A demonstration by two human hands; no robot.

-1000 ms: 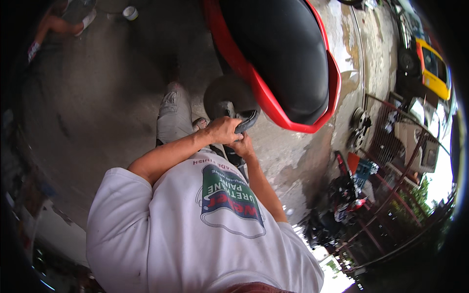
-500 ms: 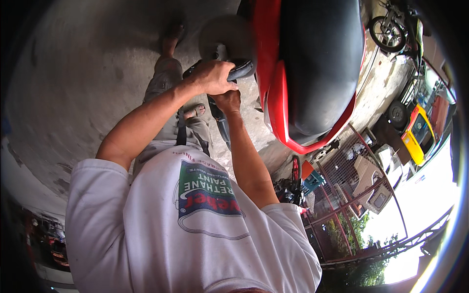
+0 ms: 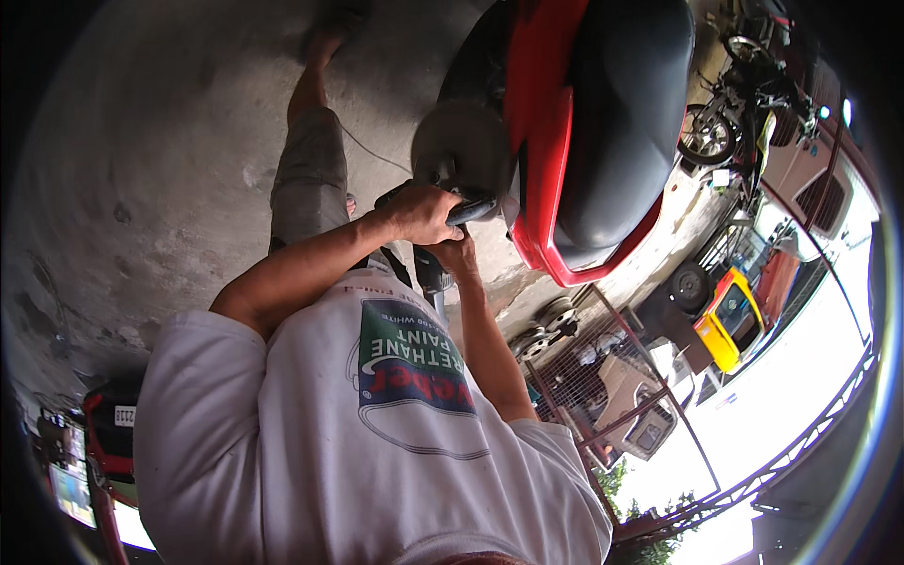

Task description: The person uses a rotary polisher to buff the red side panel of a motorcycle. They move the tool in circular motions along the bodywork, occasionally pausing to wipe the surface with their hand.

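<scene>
I hold a rotary polisher with both hands in front of my waist. My left hand [image 3: 419, 217] is closed around the black loop-shaped handle [image 3: 473, 209] near its head. Just below, my right hand [image 3: 459, 257] is wrapped round the polisher's dark body [image 3: 430, 273], partly hidden by the left. The round grey pad [image 3: 461, 141] looks smeared, as if spinning. Its edge lies close against the red side panel [image 3: 539, 179] of a scooter; whether they touch I cannot tell. The scooter's black seat [image 3: 626, 132] rises to the right.
A thin cord [image 3: 370, 151] trails over the concrete floor [image 3: 169, 207] past my leg [image 3: 311, 174]. Beyond the scooter stand another motorcycle [image 3: 711, 132], a spare wheel [image 3: 690, 285], a yellow vehicle part [image 3: 730, 320] and a mesh fence [image 3: 574, 386]. Something red and black [image 3: 111, 424] stands behind at left.
My hands and the polisher have come down in the view and slightly right, with the pad now farther back along the scooter's side. My view has also shifted.
</scene>
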